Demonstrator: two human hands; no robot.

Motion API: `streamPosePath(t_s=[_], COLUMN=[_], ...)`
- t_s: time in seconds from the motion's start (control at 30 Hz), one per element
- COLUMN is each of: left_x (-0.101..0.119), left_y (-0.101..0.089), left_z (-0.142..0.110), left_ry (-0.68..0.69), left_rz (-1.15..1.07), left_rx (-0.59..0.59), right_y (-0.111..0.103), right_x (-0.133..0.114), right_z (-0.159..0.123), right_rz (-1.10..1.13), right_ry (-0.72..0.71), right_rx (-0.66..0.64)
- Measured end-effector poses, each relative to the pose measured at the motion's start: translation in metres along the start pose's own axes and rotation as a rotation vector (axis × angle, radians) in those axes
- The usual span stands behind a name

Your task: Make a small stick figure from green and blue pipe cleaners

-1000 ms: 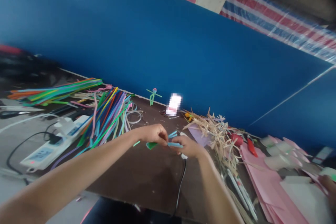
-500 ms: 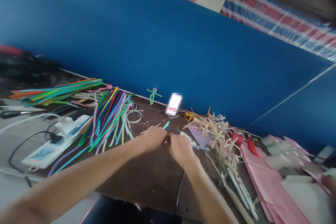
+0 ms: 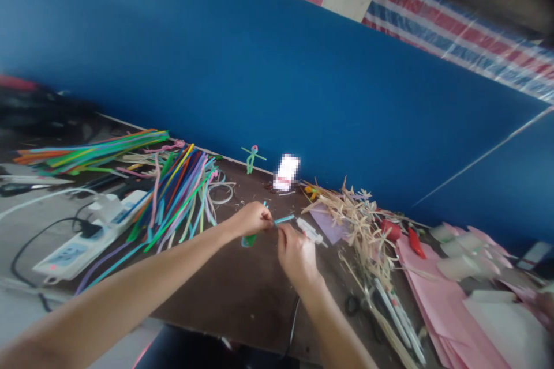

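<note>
My left hand (image 3: 254, 219) is closed in a pinch above the middle of the dark table. My right hand (image 3: 298, 251) pinches just beside it, lower and to the right. Between the fingertips runs a light-blue pipe cleaner (image 3: 284, 219), its free end pointing right; the fingers hide the rest. A small green and blue piece (image 3: 248, 240) shows under my left hand, and whether it joins the pipe cleaner I cannot tell. Behind the hands, a little green figure of bent pipe cleaners (image 3: 251, 159) stands near the blue wall.
Colourful pipe cleaners (image 3: 173, 196) lie in bundles at left, beside a white power strip (image 3: 71, 256). A pixelated bright phone-like rectangle (image 3: 287, 173) leans at the back. To the right are a white tool (image 3: 309, 230), purple paper (image 3: 326, 222), dried straw pieces (image 3: 359, 219) and pink sheets (image 3: 426, 294).
My hands have turned and shifted slightly; the light-blue pipe cleaner now points right between them. The green and blue piece has come into view under my left hand.
</note>
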State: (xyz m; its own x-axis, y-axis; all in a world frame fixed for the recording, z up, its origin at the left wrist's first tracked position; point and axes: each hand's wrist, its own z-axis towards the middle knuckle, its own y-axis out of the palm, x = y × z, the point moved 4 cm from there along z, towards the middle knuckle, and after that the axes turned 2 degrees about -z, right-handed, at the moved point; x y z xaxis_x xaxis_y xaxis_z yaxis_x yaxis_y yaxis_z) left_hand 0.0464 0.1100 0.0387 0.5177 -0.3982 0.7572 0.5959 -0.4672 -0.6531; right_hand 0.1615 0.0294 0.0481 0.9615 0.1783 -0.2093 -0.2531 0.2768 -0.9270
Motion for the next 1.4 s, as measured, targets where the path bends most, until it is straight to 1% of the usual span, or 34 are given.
streamPosePath(t_s=[0.1, 0.17, 0.23, 0.3, 0.37, 0.43, 0.5, 0.57, 0.63, 0.7, 0.77, 0.83, 0.9, 0.97, 1.03, 1.17, 1.27, 1.4], left_x=[-0.003, -0.004, -0.004, -0.004, -0.002, 0.0, 0.004, 0.008, 0.012, 0.017, 0.021, 0.024, 0.025, 0.024, 0.022, 0.016, 0.009, 0.002], left_y=[0.0, 0.0, 0.001, 0.001, 0.0, 0.0, 0.001, 0.004, 0.008, 0.012, 0.017, 0.021, 0.021, 0.019, 0.013, 0.002, 0.0, 0.0], left_z=[0.0, -0.001, -0.004, -0.006, -0.009, -0.011, -0.014, -0.016, -0.017, -0.017, -0.016, -0.017, -0.017, -0.018, -0.018, -0.017, -0.015, -0.011], left_ry=[0.022, 0.016, 0.008, 0.014, 0.041, 0.081, 0.114, 0.137, 0.184, 0.254, 0.267, 0.244, 0.198, 0.139, 0.095, 0.022, -0.027, 0.002], left_rz=[-0.176, -0.31, -0.429, -0.496, -0.497, -0.449, -0.368, -0.221, 0.022, 0.316, 0.55, 0.685, 0.74, 0.737, 0.692, 0.503, 0.263, -0.016], left_rx=[-0.057, -0.116, -0.18, -0.238, -0.312, -0.406, -0.501, -0.544, -0.501, -0.385, -0.25, -0.179, -0.148, -0.134, -0.096, 0.023, 0.018, -0.031], right_y=[0.0, 0.002, 0.006, 0.01, 0.011, 0.009, 0.006, 0.003, 0.001, 0.0, -0.001, -0.002, -0.004, -0.007, -0.009, -0.011, -0.009, -0.006], right_x=[0.006, 0.011, 0.016, 0.019, 0.021, 0.021, 0.022, 0.021, 0.02, 0.016, 0.01, 0.002, -0.006, -0.012, -0.016, -0.017, -0.014, -0.007], right_z=[0.002, 0.005, 0.008, 0.01, 0.012, 0.014, 0.015, 0.016, 0.018, 0.019, 0.019, 0.018, 0.016, 0.013, 0.009, 0.001, -0.005, -0.009], right_rz=[0.148, 0.272, 0.401, 0.518, 0.588, 0.591, 0.546, 0.464, 0.333, 0.153, -0.031, -0.172, -0.248, -0.267, -0.254, -0.184, -0.093, 0.014], right_ry=[0.008, 0.029, 0.054, 0.048, 0.005, -0.065, -0.142, -0.198, -0.216, -0.206, -0.177, -0.135, -0.092, -0.067, -0.056, -0.056, -0.061, -0.042], right_rx=[0.024, 0.005, -0.058, -0.155, -0.249, -0.347, -0.448, -0.535, -0.57, -0.551, -0.488, -0.424, -0.374, -0.331, -0.293, -0.211, -0.143, -0.071])
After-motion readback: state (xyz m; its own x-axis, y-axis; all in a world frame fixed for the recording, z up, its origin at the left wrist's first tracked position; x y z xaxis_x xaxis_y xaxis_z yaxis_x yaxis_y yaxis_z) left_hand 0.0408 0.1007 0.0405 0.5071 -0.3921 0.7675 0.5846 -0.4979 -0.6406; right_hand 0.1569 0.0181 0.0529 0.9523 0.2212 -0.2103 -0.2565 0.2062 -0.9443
